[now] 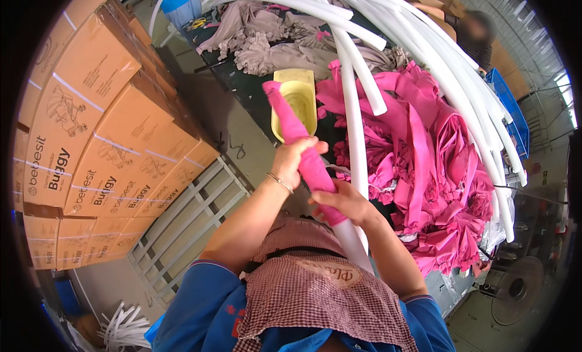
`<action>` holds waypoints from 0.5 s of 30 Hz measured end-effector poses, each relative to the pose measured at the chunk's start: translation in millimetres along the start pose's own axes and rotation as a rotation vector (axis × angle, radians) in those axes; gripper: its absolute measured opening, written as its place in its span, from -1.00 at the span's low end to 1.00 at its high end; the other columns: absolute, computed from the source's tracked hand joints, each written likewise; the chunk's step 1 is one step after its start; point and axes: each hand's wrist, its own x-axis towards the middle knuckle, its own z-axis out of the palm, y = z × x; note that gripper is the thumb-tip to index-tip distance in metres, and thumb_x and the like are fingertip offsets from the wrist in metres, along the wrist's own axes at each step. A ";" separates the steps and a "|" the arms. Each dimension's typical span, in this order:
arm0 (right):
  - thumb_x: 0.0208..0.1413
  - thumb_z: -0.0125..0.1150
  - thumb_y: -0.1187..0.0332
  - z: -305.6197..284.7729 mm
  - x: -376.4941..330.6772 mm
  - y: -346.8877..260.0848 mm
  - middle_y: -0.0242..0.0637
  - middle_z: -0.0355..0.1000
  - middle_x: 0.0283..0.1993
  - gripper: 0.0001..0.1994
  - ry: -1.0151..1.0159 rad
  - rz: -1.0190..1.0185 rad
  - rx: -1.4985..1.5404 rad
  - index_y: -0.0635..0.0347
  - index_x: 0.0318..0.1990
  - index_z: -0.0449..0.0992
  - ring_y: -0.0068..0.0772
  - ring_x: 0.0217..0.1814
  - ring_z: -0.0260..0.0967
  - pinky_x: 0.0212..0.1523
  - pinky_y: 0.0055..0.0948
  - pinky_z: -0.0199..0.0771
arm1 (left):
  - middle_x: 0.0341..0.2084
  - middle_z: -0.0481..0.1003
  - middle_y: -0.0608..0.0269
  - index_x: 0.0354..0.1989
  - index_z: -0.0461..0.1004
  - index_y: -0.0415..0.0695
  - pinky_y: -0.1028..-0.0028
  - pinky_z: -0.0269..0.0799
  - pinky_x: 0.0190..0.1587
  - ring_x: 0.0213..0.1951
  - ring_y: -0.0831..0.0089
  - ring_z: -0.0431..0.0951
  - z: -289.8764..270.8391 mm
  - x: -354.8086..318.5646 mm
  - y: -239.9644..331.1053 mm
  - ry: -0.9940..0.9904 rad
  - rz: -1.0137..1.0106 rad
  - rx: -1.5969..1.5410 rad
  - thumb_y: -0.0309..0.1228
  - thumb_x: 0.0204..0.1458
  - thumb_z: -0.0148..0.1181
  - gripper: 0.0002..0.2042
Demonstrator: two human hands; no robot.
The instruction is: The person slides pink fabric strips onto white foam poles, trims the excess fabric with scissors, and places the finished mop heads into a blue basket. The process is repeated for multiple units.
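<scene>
Blue short-sleeved shirt [203,306], checked maroon apron [291,300], thin bangle [280,183]

The pink sleeve [316,169] is matt cloth, lightly wrinkled. The white tube [351,238] inside it appears to be foam plastic, smooth with a dull finish. The pink pile [448,146] and the grey pile [270,53] are matt cloth, heavily creased. The yellow basin [296,88] is smooth plastic, slightly glossy. The cartons [109,43] are matt cardboard; their straps [77,92] look like smooth plastic. The bracelet [280,183] is shiny metal.
</scene>
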 end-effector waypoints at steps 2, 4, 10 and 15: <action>0.00 0.31 0.24 6.8 -0.1 -11.4 -0.33 0.43 -0.48 -0.67 -0.075 0.035 -0.056 0.34 -0.25 0.42 -0.49 -0.53 0.42 -0.51 -0.49 0.46 | -0.39 0.58 0.04 -0.23 0.46 -0.31 0.33 0.47 -0.20 -0.33 0.26 0.59 10.1 -2.0 11.0 -0.021 0.036 0.012 -0.43 -0.06 0.23 -0.75; 0.01 0.27 0.34 0.9 -17.6 -2.9 -0.32 0.42 -0.51 -0.75 -0.152 -0.049 -0.401 0.35 -0.28 0.42 -0.48 -0.55 0.41 -0.52 -0.50 0.46 | -0.39 0.57 0.02 -0.24 0.46 -0.31 0.33 0.47 -0.19 -0.32 0.26 0.59 -7.1 11.6 31.3 -0.027 0.033 -0.032 -0.45 -0.06 0.22 -0.76; 0.01 0.33 0.30 -8.3 -27.4 13.9 -0.28 0.40 -0.45 -0.62 -0.116 -0.300 -0.154 0.36 -0.14 0.35 -0.55 -0.49 0.37 -0.42 -0.54 0.43 | -0.33 0.56 0.05 -0.33 0.47 -0.28 0.31 0.44 -0.11 -0.19 0.26 0.56 18.3 -6.3 38.6 -0.058 0.100 0.038 -0.33 0.03 0.15 -0.78; 0.06 0.30 0.22 16.8 -7.9 -16.1 -0.32 0.42 -0.29 -0.55 0.220 -0.584 -0.249 0.31 -0.01 0.34 -0.50 -0.20 0.39 -0.17 -0.53 0.41 | -0.27 0.56 0.08 -0.26 0.51 -0.30 0.39 0.42 -0.04 -0.20 0.37 0.55 43.7 -53.9 4.4 -0.350 0.167 0.029 -0.42 -0.01 0.21 -0.80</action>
